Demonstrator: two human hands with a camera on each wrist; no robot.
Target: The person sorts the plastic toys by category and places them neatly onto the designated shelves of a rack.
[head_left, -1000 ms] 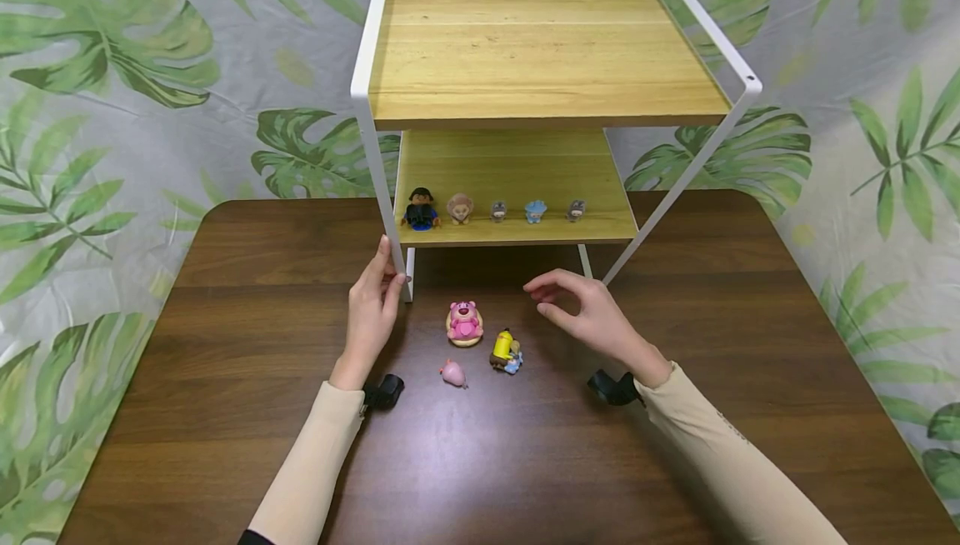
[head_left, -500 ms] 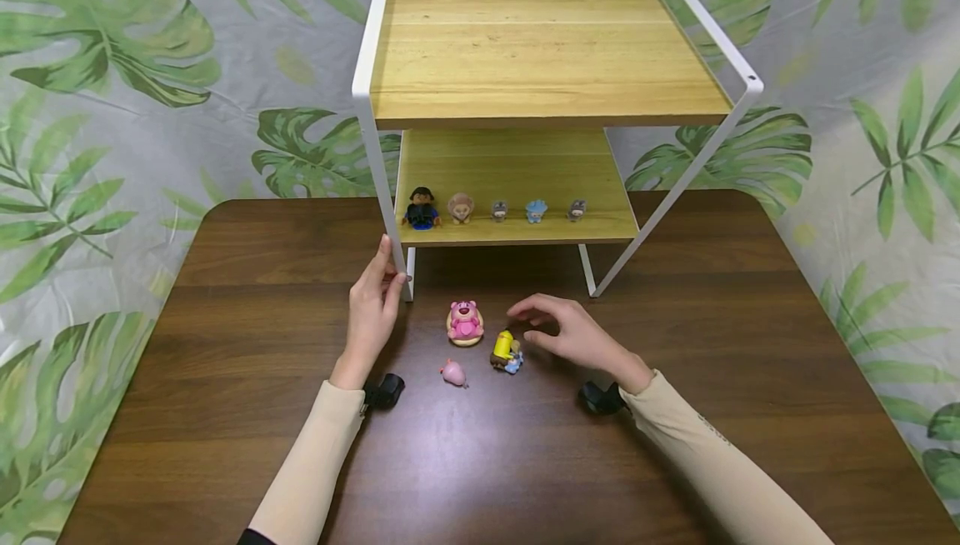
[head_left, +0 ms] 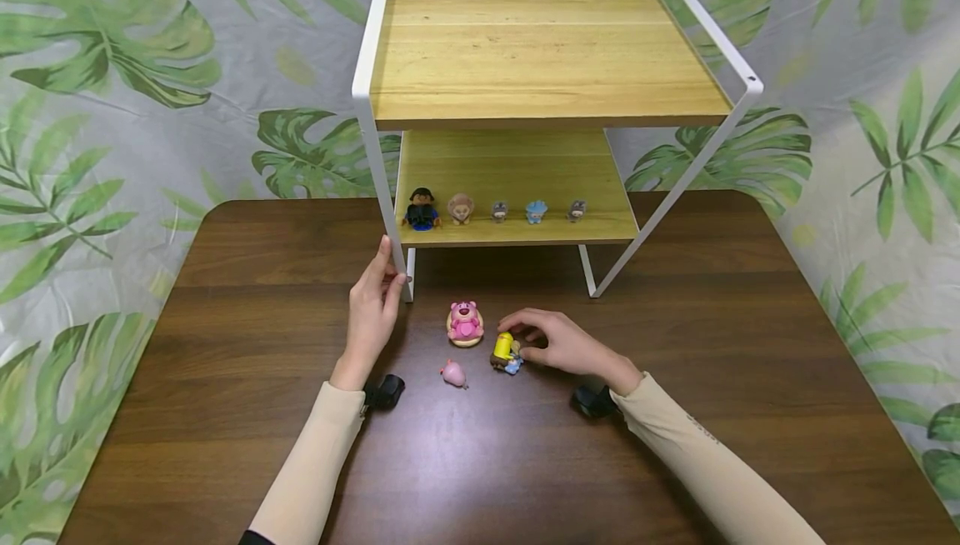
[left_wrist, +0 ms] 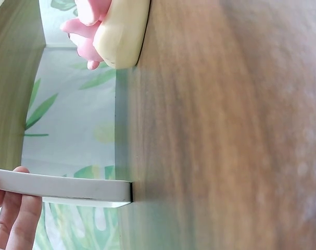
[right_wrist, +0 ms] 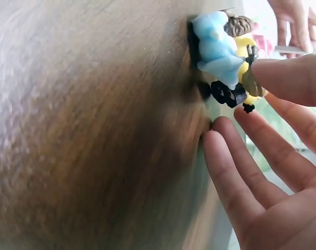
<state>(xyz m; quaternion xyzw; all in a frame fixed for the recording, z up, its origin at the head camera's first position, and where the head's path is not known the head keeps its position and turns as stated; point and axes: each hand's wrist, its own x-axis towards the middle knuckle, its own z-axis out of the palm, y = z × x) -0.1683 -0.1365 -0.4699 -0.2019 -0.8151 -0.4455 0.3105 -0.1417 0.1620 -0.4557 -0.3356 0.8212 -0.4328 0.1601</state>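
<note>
One yellow-and-blue toy [head_left: 507, 354], in front of the shelf [head_left: 540, 53], might tip if the right hand [head_left: 570, 347] squeezes unevenly; it sits between thumb [right_wrist: 295, 78] and forefinger [head_left: 521, 315], though I can't tell whether they grip it. Beyond, the left hand [head_left: 370, 309] holds the shelf's front leg [left_wrist: 79, 188].

- Here we are: a creased, pale backdrop [head_left: 292, 62] sweeps round from nine o'clock through twelve to three!
- At ten, we spot a big split leaf [head_left: 97, 37] printed in green; slender fronds [head_left: 910, 112] answer at two.
- Below, we've got a dark wood-grained table [head_left: 225, 345], far corners rounded.
- And there's light, a soft glare [head_left: 480, 437] at six!
</note>
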